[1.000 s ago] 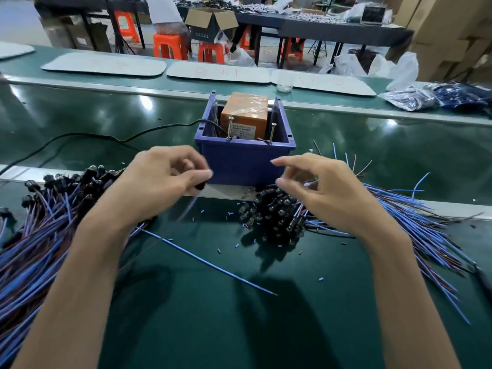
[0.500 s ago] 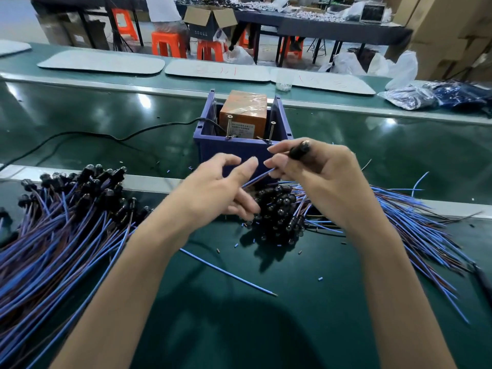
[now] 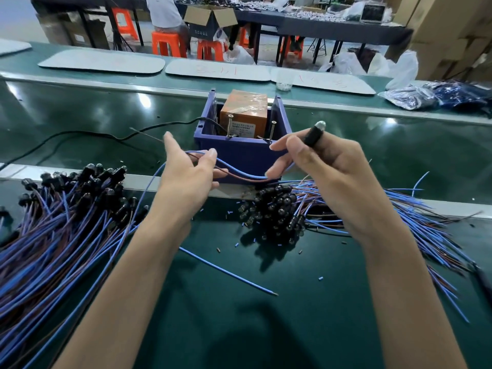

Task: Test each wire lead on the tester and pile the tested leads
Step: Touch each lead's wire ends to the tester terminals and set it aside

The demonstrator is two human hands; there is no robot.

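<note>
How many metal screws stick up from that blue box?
2. The left screw stands at the left of the blue box's front rim and the right screw at its right. Others may be hidden inside.

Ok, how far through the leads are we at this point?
Probably well along. Done: the left pile is big and looks like tested leads. In hand: one lead, the right hand gripping its black end, the left hand holding its wires, not yet touched to the tester. Left: the right pile.
</note>
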